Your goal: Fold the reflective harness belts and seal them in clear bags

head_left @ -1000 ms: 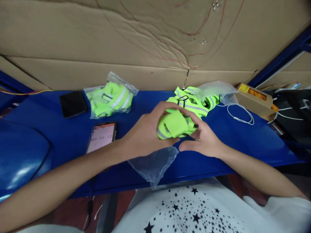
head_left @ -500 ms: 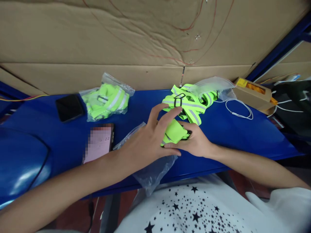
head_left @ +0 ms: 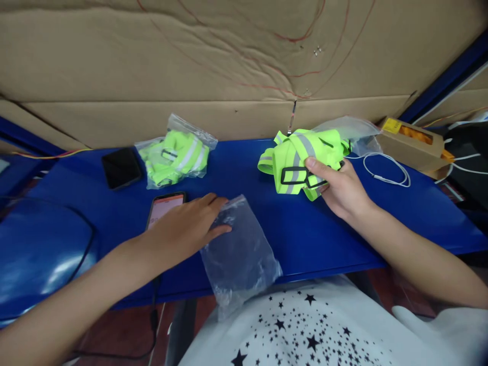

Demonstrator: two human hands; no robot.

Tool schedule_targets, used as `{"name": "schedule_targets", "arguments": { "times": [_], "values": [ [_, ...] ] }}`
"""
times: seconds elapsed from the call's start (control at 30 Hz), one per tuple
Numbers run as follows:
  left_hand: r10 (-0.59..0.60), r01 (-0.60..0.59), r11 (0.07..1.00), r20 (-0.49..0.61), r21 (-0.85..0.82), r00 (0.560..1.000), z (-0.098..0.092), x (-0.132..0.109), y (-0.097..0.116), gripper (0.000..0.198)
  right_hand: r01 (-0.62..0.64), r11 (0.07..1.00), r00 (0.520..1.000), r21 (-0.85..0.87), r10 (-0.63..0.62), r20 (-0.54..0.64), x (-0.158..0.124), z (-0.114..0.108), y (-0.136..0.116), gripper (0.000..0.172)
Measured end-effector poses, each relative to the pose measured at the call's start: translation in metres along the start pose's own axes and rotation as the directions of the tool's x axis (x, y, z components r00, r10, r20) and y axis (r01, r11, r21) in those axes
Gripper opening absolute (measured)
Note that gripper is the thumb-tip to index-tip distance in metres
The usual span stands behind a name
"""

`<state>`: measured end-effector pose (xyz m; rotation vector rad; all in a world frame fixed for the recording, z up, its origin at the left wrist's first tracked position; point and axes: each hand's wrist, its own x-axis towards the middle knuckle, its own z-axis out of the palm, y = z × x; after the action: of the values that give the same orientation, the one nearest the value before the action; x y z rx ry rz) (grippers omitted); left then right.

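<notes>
My right hand [head_left: 345,188] grips a folded neon-green reflective strap bundle [head_left: 301,157] with black buckles, thumb on top, in front of more green straps. My left hand [head_left: 202,218] rests at the upper left edge of a clear plastic bag [head_left: 240,249], its fingertips bent over the bag's opening. That bag looks flat and hangs slightly past the table's front edge. Further back on the left, a filled clear bag of green straps [head_left: 175,157] lies on the blue table. Behind the held bundle, another clear bag [head_left: 348,127] is partly hidden.
A black phone-like device [head_left: 121,168] and a lit phone [head_left: 165,203] lie at the left, the latter partly under my left hand. Further right are a coiled white cable [head_left: 392,178] and a cardboard box [head_left: 412,147]. A cardboard wall [head_left: 152,61] stands behind the blue table [head_left: 305,239].
My hands have separated. The right one carried the green bundle back and up to the right; the left one moved left to the clear bag, now more fully visible.
</notes>
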<state>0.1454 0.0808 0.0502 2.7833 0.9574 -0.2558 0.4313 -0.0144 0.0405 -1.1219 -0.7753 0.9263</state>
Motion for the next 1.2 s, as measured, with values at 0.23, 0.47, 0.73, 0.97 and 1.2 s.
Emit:
{"name": "schedule_targets", "arguments": {
  "times": [0.23, 0.47, 0.73, 0.97, 1.2],
  "values": [
    [0.019, 0.013, 0.997, -0.378, 0.081, 0.926, -0.010, -0.026, -0.078, 0.056, -0.013, 1.000, 1.000, -0.024, 0.014, 0.011, -0.007, 0.007, 0.004, 0.059],
    [-0.207, 0.205, 0.978, -0.317, -0.039, 0.926, 0.015, -0.045, -0.159, 0.092, -0.041, 0.998, 0.999, -0.046, 0.042, 0.028, -0.005, 0.007, 0.007, 0.064],
    [-0.130, 0.099, 0.988, -0.305, -0.116, 0.943, 0.013, -0.059, -0.143, 0.096, -0.042, 0.998, 0.997, -0.044, 0.045, 0.066, -0.005, 0.007, 0.010, 0.056],
    [-0.220, 0.213, 0.975, -0.354, -0.058, 0.909, 0.000, -0.035, -0.026, 0.069, -0.028, 0.998, 0.996, -0.056, 0.033, 0.085, -0.004, 0.003, 0.019, 0.045],
    [0.078, -0.012, 0.941, -0.184, 0.338, 0.980, 0.023, -0.004, 0.063, 0.075, 0.009, 0.996, 0.998, -0.084, -0.004, 0.070, -0.001, -0.001, 0.026, 0.053]
  ]
}}
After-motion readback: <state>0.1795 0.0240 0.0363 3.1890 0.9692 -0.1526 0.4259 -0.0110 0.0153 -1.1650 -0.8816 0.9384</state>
